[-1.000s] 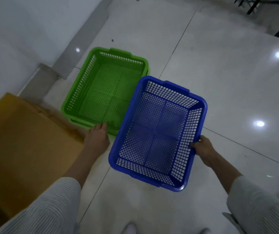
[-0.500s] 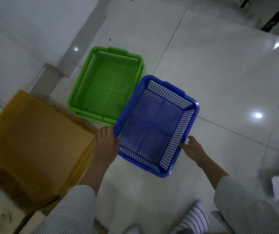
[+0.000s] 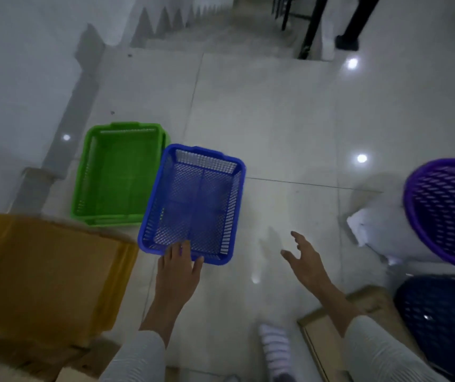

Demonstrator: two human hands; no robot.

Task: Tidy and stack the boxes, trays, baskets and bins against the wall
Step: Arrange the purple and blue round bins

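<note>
The left hand [image 3: 178,267] lay flat, fingers spread, on the near rim of the blue basket [image 3: 193,202], gripping nothing. The right hand [image 3: 303,259] hovered open above the floor [image 3: 275,119], well apart from the basket. The blue basket sat on the floor, touching the green basket [image 3: 116,175] to its left. Beyond them ran the wall [image 3: 28,64].

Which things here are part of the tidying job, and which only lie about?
Job: blue plastic mesh basket; green plastic mesh basket; yellow plastic bin; purple round basket; dark blue basket.
Lying about: white bag; flat cardboard.
</note>
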